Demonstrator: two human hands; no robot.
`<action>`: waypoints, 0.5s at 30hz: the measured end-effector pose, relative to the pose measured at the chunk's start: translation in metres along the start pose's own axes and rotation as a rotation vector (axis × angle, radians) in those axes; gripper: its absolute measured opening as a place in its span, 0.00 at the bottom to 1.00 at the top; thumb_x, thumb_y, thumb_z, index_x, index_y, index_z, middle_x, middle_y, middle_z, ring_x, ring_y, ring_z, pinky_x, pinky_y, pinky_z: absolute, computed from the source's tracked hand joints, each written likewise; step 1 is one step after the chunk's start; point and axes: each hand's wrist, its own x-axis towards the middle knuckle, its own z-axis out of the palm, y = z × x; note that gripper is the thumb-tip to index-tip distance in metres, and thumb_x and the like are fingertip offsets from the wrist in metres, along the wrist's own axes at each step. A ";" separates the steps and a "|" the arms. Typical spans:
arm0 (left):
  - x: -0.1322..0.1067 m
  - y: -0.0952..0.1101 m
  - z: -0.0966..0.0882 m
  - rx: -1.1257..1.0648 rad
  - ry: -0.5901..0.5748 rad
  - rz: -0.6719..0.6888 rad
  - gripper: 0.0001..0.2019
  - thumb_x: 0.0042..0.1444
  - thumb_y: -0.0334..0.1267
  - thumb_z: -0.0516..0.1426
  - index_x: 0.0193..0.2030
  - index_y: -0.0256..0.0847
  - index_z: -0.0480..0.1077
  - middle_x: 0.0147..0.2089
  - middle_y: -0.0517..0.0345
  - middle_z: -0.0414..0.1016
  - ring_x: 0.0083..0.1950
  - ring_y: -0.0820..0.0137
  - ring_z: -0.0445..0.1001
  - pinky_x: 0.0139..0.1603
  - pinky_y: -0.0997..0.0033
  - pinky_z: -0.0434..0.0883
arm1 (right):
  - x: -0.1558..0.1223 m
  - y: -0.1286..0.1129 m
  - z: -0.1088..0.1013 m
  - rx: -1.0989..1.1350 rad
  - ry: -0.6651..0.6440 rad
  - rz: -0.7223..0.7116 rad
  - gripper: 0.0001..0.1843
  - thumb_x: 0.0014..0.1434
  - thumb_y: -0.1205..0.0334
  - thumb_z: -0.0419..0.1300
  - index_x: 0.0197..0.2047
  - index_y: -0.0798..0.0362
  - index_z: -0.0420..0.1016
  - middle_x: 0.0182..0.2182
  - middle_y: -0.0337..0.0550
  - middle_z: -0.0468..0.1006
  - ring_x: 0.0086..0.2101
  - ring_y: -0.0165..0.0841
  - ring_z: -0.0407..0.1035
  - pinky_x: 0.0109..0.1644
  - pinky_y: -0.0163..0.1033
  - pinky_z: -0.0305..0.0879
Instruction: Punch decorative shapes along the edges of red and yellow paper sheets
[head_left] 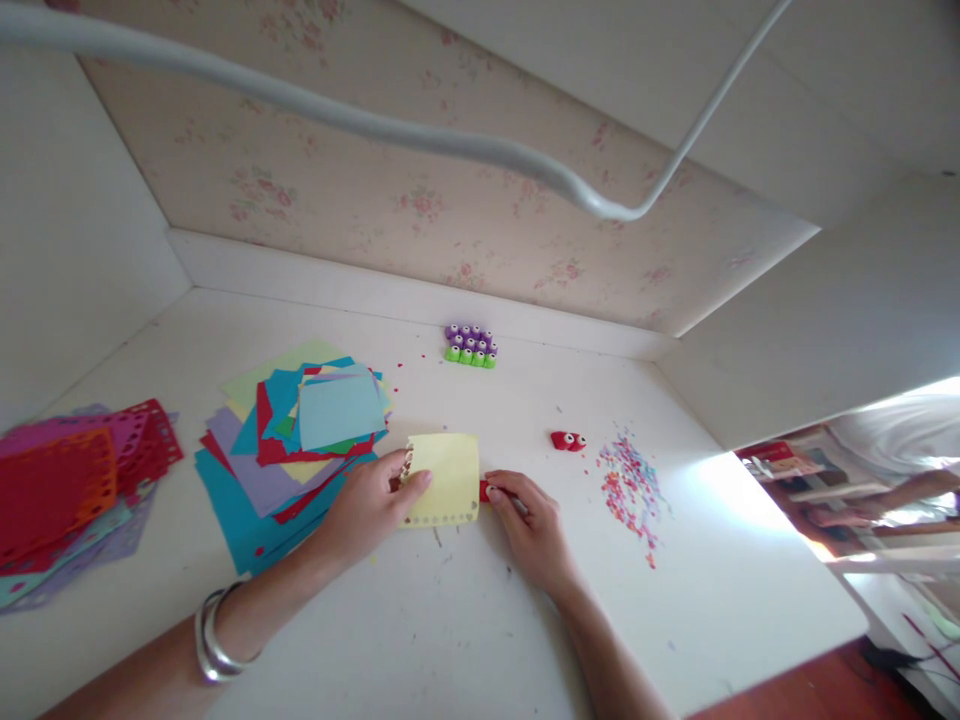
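Observation:
My left hand (386, 500) pinches the left side of a pale yellow sheet of paper (446, 470), thumb on top. Small shapes are punched along the sheet's left and bottom edges. At its right edge my right hand (529, 520) grips a small red craft punch (484, 491), mostly hidden by my fingers, with the paper's edge against it. Two more red punches (568, 441) stand to the right of the sheet. Colourful punched-out bits (628, 485) lie in a loose heap farther right.
Purple and green punches (471, 346) stand in rows near the back wall. Coloured paper sheets (341, 410) are piled left of my hands. Sheets with punched edges (56, 490) lie at the far left. A white bar (360, 122) crosses above. Another person's arm (885, 505) shows at right.

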 end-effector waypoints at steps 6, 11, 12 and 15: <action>0.002 0.005 -0.003 -0.234 -0.046 -0.063 0.17 0.51 0.51 0.61 0.38 0.38 0.74 0.29 0.56 0.78 0.31 0.64 0.76 0.28 0.72 0.69 | 0.000 -0.002 -0.001 -0.086 0.151 -0.041 0.09 0.66 0.61 0.57 0.46 0.48 0.78 0.45 0.46 0.78 0.48 0.39 0.70 0.53 0.47 0.67; 0.002 0.004 -0.002 -0.401 -0.164 -0.117 0.20 0.53 0.51 0.62 0.46 0.38 0.73 0.39 0.52 0.81 0.38 0.59 0.79 0.38 0.66 0.74 | -0.003 -0.026 0.007 0.341 0.228 0.155 0.10 0.65 0.58 0.59 0.49 0.45 0.76 0.47 0.45 0.78 0.47 0.37 0.72 0.50 0.44 0.69; 0.001 0.003 -0.001 -0.429 -0.178 -0.117 0.21 0.53 0.50 0.62 0.47 0.38 0.73 0.41 0.52 0.81 0.39 0.59 0.79 0.39 0.65 0.75 | -0.002 -0.032 0.010 0.478 0.173 0.196 0.12 0.65 0.57 0.60 0.51 0.44 0.75 0.48 0.45 0.78 0.47 0.37 0.72 0.50 0.44 0.70; 0.000 0.000 -0.001 -0.467 -0.172 -0.107 0.20 0.54 0.49 0.62 0.48 0.38 0.72 0.43 0.51 0.81 0.39 0.59 0.80 0.38 0.64 0.75 | 0.000 -0.046 0.018 0.766 0.004 0.248 0.18 0.61 0.58 0.64 0.55 0.44 0.72 0.50 0.45 0.78 0.48 0.38 0.73 0.51 0.44 0.70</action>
